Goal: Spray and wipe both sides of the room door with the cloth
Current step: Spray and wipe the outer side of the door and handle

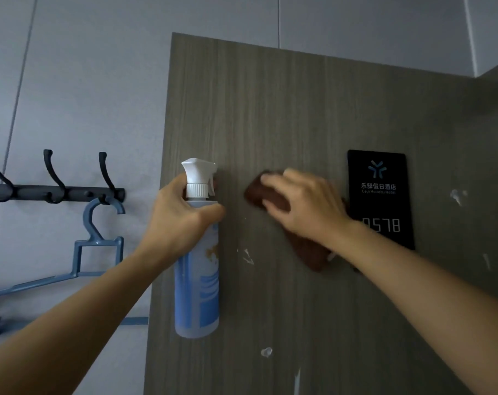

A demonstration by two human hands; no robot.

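- Head view: a person's right hand (304, 205) presses a dark brown cloth (270, 198) flat against the grey wood-grain door (270, 109), fingers (273, 181) stretched out and lying close together over the fabric, just beside a black room-number plaque (380, 198).
- The left hand (182, 220) grips the neck of a blue-and-white spray bottle (197, 280), fingers curled round it below the white trigger head (197, 173), at the door's left edge.
- White smears (247, 256) dot the panel below and to the right of the cloth.
- The cloth looks soft and limp, likely best held under a flat palm; the bottle, apparently light plastic and possibly slick when wet, seems safest held at its narrow neck.
- A black hook rail (56, 192) carries a blue hanger (93, 252) on the wall to the left.
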